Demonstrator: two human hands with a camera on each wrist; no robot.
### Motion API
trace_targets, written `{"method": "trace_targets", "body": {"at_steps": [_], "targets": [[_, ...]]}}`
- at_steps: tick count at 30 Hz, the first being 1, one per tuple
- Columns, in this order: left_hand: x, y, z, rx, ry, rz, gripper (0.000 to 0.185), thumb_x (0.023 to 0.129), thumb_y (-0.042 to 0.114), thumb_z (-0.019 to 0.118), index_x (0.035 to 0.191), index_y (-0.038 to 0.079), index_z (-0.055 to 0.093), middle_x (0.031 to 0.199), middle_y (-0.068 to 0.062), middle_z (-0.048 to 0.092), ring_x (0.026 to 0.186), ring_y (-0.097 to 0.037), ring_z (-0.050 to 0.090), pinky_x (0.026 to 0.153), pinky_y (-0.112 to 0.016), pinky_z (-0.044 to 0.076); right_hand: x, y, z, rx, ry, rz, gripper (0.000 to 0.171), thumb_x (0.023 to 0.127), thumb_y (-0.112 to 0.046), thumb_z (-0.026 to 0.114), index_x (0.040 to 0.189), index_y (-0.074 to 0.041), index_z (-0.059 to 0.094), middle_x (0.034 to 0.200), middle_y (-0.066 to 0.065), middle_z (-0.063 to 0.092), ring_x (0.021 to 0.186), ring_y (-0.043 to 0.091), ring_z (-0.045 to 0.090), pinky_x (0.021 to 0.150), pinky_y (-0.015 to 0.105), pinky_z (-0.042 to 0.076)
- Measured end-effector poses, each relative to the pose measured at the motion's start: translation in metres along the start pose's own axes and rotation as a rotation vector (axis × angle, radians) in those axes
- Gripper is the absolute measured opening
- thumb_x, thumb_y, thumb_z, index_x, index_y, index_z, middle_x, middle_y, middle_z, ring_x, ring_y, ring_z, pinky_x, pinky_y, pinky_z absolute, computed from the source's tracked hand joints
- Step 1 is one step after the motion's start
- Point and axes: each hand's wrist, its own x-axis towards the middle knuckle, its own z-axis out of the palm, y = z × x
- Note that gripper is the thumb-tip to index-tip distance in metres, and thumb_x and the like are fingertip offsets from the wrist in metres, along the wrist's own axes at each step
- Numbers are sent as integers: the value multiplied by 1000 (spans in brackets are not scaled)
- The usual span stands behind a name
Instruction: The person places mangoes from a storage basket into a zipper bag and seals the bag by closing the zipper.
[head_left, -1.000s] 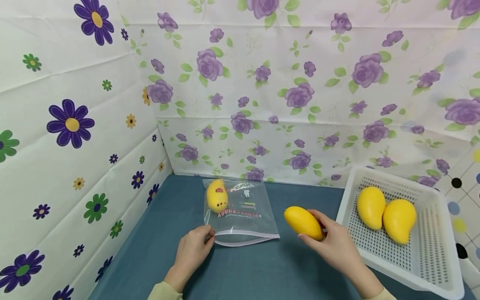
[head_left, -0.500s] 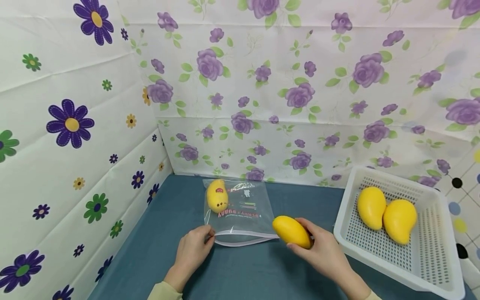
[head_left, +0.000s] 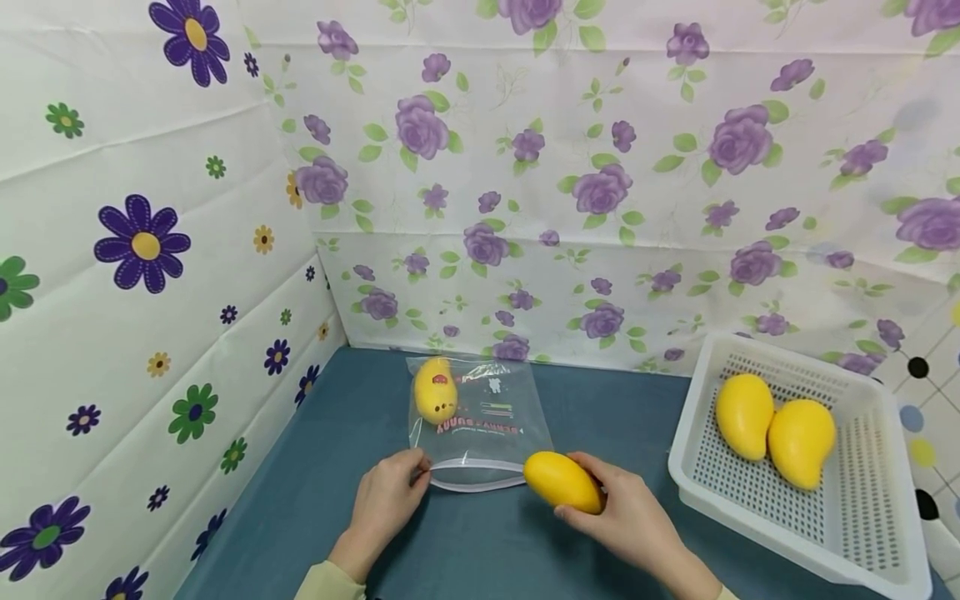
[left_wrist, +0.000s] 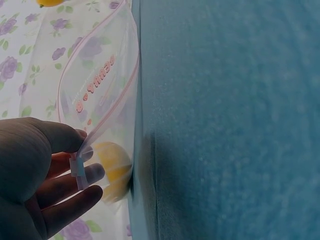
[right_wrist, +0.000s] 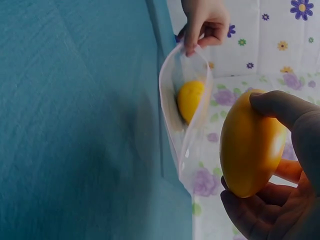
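Observation:
A clear zip bag (head_left: 487, 425) with pink print lies on the blue table, its mouth gaping toward me. Inside it, at the far left, rests one yellow mango (head_left: 435, 392). My left hand (head_left: 387, 500) pinches the left corner of the bag's mouth between thumb and fingers, beside the small slider (left_wrist: 77, 166) in the left wrist view. A second mango (head_left: 562, 482) is gripped in my right hand (head_left: 626, 512), its tip overlapping the right end of the bag's mouth in the head view. In the right wrist view, thumb and fingers wrap that mango (right_wrist: 251, 145).
To the right stands a white perforated plastic basket (head_left: 862, 400) holding two more mangoes, one on the left (head_left: 744, 417) and one on the right (head_left: 801, 443). Flowered sheets (head_left: 480, 183) rise behind and along the left of the blue table (head_left: 300, 517).
The right hand has carried its mango leftward and a little nearer to me, from beside the basket to the bag's mouth. My left hand keeps its place on the bag's corner.

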Motion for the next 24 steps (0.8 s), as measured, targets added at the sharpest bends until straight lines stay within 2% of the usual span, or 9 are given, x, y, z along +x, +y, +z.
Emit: {"method": "trace_targets", "body": {"at_steps": [13, 19, 24], "targets": [[-1, -2, 0, -2, 11, 9, 21, 85, 8, 90, 84, 21, 72, 81, 9, 71, 64, -1, 59, 56, -27, 49, 0, 1, 17, -30, -103, -63, 75, 85, -63, 84, 143, -21, 66, 128, -6, 72, 94, 3, 64, 81, 33, 56], [-1, -3, 0, -1, 33, 32, 22, 83, 7, 90, 84, 20, 72, 81, 8, 71, 64, -1, 60, 56, -28, 50, 0, -1, 22, -57, -114, -74, 77, 85, -65, 83, 145, -20, 65, 130, -5, 73, 95, 3, 65, 81, 35, 56], [-1, -2, 0, 6, 24, 20, 21, 85, 8, 90, 84, 20, 73, 82, 9, 72, 64, -1, 60, 57, -28, 50, 1, -6, 25, -68, -131, -84, 76, 85, -67, 81, 144, -22, 66, 126, -6, 74, 89, 2, 63, 76, 34, 54]]}}
